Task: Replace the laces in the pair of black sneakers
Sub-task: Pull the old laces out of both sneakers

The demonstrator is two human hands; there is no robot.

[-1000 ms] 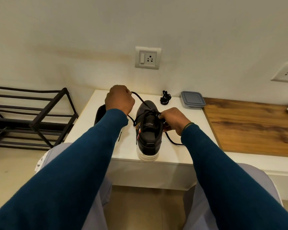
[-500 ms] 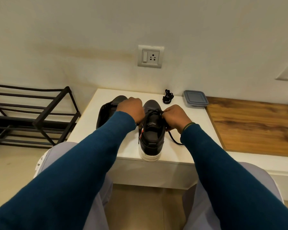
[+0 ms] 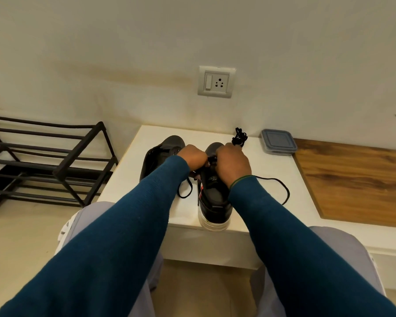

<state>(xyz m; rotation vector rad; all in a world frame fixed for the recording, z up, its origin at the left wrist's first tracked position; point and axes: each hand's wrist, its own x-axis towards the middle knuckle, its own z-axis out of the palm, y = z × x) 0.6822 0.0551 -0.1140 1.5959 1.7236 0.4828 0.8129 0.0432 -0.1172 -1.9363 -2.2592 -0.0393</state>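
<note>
Two black sneakers stand on the white table point(image 3: 256, 193). The right sneaker point(image 3: 214, 197), with a white sole, points its heel at me. My left hand point(image 3: 192, 156) and my right hand point(image 3: 233, 164) sit close together over its eyelets, fingers curled, each pinching the black lace point(image 3: 284, 191). One loose lace end loops out to the right on the table, another hangs left of the shoe. The left sneaker point(image 3: 160, 152) lies behind my left forearm, partly hidden. A bundled black lace point(image 3: 239, 137) lies at the back of the table.
A grey lidded container point(image 3: 278, 141) sits at the back right of the table, beside a wooden surface point(image 3: 357, 179). A black metal shoe rack point(image 3: 44, 161) stands on the floor to the left. A wall socket point(image 3: 216, 82) is above the table.
My left hand came down from a raised pull at the back left to the shoe's eyelets, beside my right hand. The lace slack now lies on the table to the right.
</note>
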